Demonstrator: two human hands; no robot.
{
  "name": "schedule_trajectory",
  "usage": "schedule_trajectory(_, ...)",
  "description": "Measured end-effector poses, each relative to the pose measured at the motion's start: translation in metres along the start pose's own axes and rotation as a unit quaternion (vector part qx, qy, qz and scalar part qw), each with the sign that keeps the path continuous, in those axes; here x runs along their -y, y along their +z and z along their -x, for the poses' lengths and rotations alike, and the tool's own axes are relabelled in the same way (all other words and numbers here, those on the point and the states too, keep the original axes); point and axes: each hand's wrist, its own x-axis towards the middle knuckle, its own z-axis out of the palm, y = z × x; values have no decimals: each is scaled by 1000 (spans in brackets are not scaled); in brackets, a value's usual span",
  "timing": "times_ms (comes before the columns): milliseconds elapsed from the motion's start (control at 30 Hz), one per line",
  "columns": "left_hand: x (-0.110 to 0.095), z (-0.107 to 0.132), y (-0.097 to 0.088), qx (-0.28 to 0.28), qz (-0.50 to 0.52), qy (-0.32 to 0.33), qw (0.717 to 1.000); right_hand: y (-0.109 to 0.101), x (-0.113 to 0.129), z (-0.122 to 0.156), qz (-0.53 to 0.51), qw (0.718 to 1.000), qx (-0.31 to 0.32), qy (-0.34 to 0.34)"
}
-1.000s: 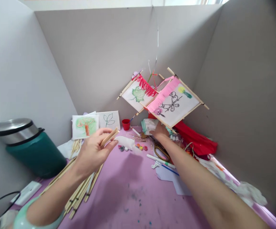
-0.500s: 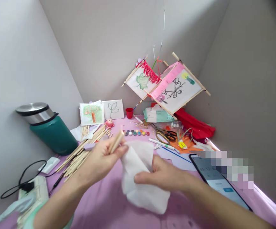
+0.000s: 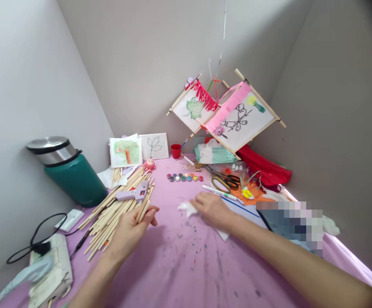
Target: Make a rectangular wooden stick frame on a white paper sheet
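Note:
My left hand (image 3: 129,231) is closed around a few short wooden sticks (image 3: 144,208), held above the near end of a pile of long wooden sticks (image 3: 111,224). On that pile lies a lilac glue gun (image 3: 134,193), just beyond the hand. Further right, my right hand (image 3: 214,209) is pressed down at the purple tablecloth (image 3: 166,273), gripping a crumpled white wipe (image 3: 187,208). Part of the wipe pokes out left of the fingers. Dark specks and stains mark the cloth in front of that hand.
A teal flask (image 3: 76,179) and a power strip (image 3: 52,269) stand on the left. Paint pots (image 3: 185,177), a red cup (image 3: 176,150), scissors (image 3: 226,182) and markers (image 3: 219,191) lie beyond the hands. A phone (image 3: 288,231) is at right. Framed drawings (image 3: 237,119) hang above.
The wipe, spread between both hands in the air before, is now bunched under my right hand on the cloth. My left hand has moved left and down with the sticks, uncovering the glue gun.

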Motion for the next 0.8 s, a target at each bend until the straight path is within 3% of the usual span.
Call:
schedule_trajectory(100,15,-2,8,-17,13,-19,1000,-12,-28,-25,25,990,-36,133)
schedule_trajectory(200,24,-2,10,-30,6,-38,999,-16,-8,-35,14,981,-66,180)
schedule_trajectory(300,26,-2,9,-40,-26,-73,996,-7,37,-39,-33,994,-51,86)
schedule_trajectory(400,25,-1,8,-11,-84,-99,991,5,52,-49,-79,990,4,-118)
schedule_trajectory(433,24,-1,8,11,-108,-103,989,7,46,-55,-75,990,8,-115)
schedule_trajectory(500,23,-1,8,56,-151,-112,981,10,28,-67,-56,998,-13,-38)
schedule_trajectory(600,25,-1,8,80,-178,-121,973,12,12,-81,-37,997,-44,43)
schedule_trajectory(800,30,-2,7,78,-186,-126,971,23,38,-86,-34,998,-26,-44)
